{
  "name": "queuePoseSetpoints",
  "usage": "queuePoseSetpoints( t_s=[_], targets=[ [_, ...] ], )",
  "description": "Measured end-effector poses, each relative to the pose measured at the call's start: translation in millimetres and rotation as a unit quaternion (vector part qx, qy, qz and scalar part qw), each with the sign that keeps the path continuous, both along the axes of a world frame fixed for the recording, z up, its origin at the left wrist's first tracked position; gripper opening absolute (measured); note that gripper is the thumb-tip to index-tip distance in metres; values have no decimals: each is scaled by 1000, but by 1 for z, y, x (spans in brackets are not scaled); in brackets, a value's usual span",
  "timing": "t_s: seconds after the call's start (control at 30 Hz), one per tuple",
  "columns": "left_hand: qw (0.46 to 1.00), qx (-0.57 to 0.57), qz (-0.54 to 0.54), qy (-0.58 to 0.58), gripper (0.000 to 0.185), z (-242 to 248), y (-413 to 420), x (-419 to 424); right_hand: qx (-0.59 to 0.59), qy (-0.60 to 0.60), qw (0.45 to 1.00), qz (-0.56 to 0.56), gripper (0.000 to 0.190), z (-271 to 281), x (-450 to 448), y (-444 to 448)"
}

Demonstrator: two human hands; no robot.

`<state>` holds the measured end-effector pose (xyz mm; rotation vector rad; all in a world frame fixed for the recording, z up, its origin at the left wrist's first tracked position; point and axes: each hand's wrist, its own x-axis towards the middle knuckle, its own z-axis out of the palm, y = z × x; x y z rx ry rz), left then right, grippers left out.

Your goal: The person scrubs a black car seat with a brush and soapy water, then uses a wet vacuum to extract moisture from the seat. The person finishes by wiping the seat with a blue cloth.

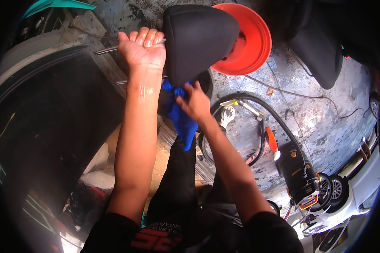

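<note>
A dark car headrest [199, 41] is held up in front of me, its two metal posts pointing left. My left hand [142, 47] is closed around the upper post [107, 50], palm side up, close to the headrest's base. The lower post passes behind my left forearm. With my right hand [194, 101] I hold a blue cloth [182, 121] just below the headrest; the cloth's top reaches its lower edge, and the rest hangs down. Whether the cloth presses on the headrest I cannot tell.
Behind the headrest stands a red bucket [259, 41]. A second dark headrest [323, 63] is at the upper right. On the worn floor lie a coiled vacuum hose [272, 114], a black vacuum cleaner [294, 170] and cables. Dark glass [57, 104] fills the left; a white car [338, 208] is lower right.
</note>
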<state>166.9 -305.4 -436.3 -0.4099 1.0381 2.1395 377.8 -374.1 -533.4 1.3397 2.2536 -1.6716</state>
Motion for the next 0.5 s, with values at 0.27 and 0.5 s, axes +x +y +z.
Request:
queuePoseSetpoints(
  t_s=[0.27, 0.5],
  targets=[
    [990, 120, -74, -14, 61, -13, -10, -14, 37, -315, 921, 224, 43, -223, -31, -42],
    [976, 159, -148, 6, 59, -24, -12, -15, -179, -86, 961, 192, 51, -201, -10, -62]
  ],
)
